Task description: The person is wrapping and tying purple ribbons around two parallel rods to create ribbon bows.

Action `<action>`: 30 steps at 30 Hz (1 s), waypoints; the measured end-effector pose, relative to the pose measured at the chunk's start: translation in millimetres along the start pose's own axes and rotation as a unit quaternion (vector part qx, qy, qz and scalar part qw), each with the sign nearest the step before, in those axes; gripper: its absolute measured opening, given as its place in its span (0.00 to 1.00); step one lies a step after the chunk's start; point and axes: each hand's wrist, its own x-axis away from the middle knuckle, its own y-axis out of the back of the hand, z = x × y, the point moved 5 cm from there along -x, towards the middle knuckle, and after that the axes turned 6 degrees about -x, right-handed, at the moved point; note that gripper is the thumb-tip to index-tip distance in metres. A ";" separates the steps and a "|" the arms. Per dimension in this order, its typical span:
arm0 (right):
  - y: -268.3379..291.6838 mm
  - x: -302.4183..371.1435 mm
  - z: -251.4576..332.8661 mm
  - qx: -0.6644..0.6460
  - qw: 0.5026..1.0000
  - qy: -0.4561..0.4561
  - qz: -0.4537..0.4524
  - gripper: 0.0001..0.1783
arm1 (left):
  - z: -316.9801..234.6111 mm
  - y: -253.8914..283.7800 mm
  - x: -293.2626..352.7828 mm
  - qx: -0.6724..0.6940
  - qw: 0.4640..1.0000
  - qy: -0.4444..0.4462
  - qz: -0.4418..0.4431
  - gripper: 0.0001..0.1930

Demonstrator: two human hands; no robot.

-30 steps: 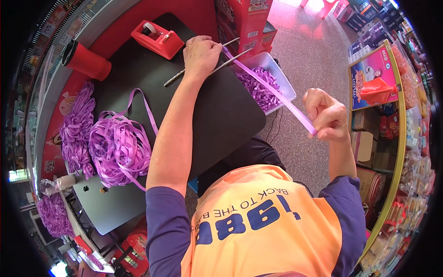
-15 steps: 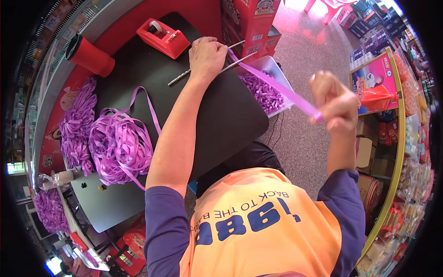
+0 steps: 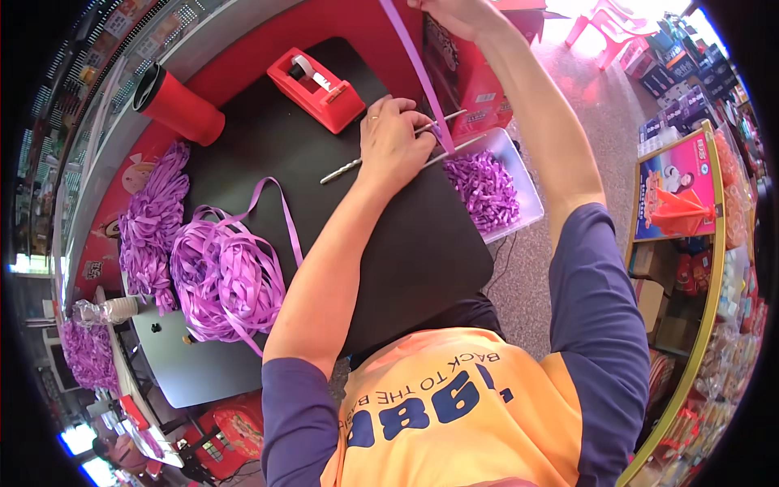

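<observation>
My left hand [image 3: 396, 144] is closed around two thin metal rods [image 3: 339, 171] at the far right corner of the black tabletop. One rod has a spiral-grooved end. From the rods a flat purple ribbon [image 3: 418, 75] runs up, taut, and leaves the top edge of the picture. My right hand [image 3: 458, 15] is up by that edge with its fingertips partly cut off; the ribbon passes out of view close to them. On the table's left lies a loose heap of purple ribbon [image 3: 227, 280], one strand reaching under my left forearm.
A white bin [image 3: 531, 203] of short purple ribbon pieces stands beyond the table's right edge. On the table are a red tape dispenser [image 3: 316, 91] and a red tumbler [image 3: 182, 105]. Another ribbon bundle [image 3: 150, 231] lies far left. A red carton [image 3: 483, 101] and a shelf [image 3: 690, 325] stand at right.
My right hand has swung from the right side up to the top edge, and the ribbon now points upward instead of right. My left hand stays on the rods. The whole view has shifted slightly.
</observation>
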 end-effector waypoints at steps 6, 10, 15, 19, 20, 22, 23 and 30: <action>30.2 -27.2 -106.0 -0.065 0.995 -0.079 -0.001 0.29 | -3.5 3.2 3.6 -0.032 0.999 0.021 -0.027 0.10; 42.9 -21.6 -161.2 -0.043 0.991 -0.124 0.000 0.30 | -4.7 5.1 3.4 -0.020 0.999 0.028 -0.036 0.09; 59.0 29.8 -221.9 0.040 0.980 -0.190 -0.048 0.31 | -4.9 4.9 1.8 -0.009 0.998 0.048 -0.031 0.09; 66.5 119.0 -248.1 0.123 0.961 -0.249 -0.014 0.27 | -7.3 4.9 2.5 -0.036 0.999 0.024 -0.032 0.10; 61.3 143.6 -243.5 0.230 0.956 -0.181 0.025 0.26 | -6.5 4.4 2.7 -0.044 0.998 0.024 -0.027 0.10; 50.7 204.4 -232.4 0.290 0.948 -0.134 -0.007 0.22 | -6.1 4.2 3.3 -0.035 0.999 0.013 -0.032 0.09; 46.0 240.0 -221.6 0.225 0.962 -0.146 -0.053 0.21 | -5.8 4.1 3.7 -0.030 0.999 0.009 -0.035 0.09; -18.4 334.2 -110.9 0.244 0.957 -0.154 -0.034 0.22 | -3.9 2.2 3.4 -0.037 0.999 0.022 -0.010 0.11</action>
